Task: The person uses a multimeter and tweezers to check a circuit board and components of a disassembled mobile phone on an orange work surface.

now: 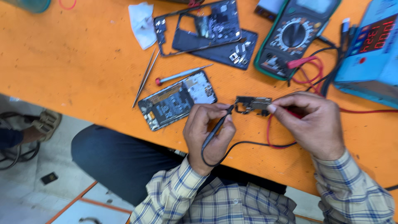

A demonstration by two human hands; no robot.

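1. Hands first: my left hand (pixel 209 135) grips a black probe (pixel 217 126), its tip at the small circuit board (pixel 253 104).
2. My right hand (pixel 313 124) pinches that board's right end, red probe (pixel 292 113) tucked under the fingers.
3. I see the board on the orange table (pixel 83 62), near the multimeter (pixel 292 35).

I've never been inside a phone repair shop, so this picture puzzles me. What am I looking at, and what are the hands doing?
This is one view from a camera on the person's head, looking down at an orange workbench. The left hand holds a black test probe like a pen, its tip at a small circuit board. The right hand is at that board's other end, with a red probe lead running from under it. Nearby lie an opened phone, tweezers, a small screwdriver, a multimeter and a blue power supply.
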